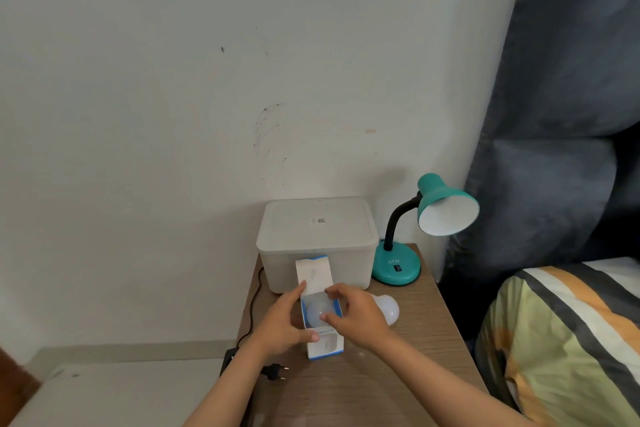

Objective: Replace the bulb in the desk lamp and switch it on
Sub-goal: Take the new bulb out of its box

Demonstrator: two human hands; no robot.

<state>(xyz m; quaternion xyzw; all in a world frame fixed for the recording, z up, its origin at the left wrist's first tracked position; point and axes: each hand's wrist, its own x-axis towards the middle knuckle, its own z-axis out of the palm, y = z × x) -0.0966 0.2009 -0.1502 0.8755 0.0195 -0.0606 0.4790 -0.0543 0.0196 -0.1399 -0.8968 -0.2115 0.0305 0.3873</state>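
Observation:
A teal desk lamp (398, 267) stands at the back right of the wooden table (398, 374); its shade (448, 210) faces right and no bulb shows inside it. A white and blue bulb box (323, 345) stands open at the table's middle, flap up, with a white bulb (318, 314) in its mouth. My left hand (282, 322) grips the box's left side. The fingers of my right hand (356, 317) close on the bulb in the box. Another white bulb (389, 308) lies on the table just behind my right hand.
A white lidded plastic box (317, 239) sits behind the bulb box against the wall. The lamp's black plug (277, 372) lies unplugged near the table's left edge, its cord running up the left side. A bed with striped bedding (568, 340) and a dark curtain are at right.

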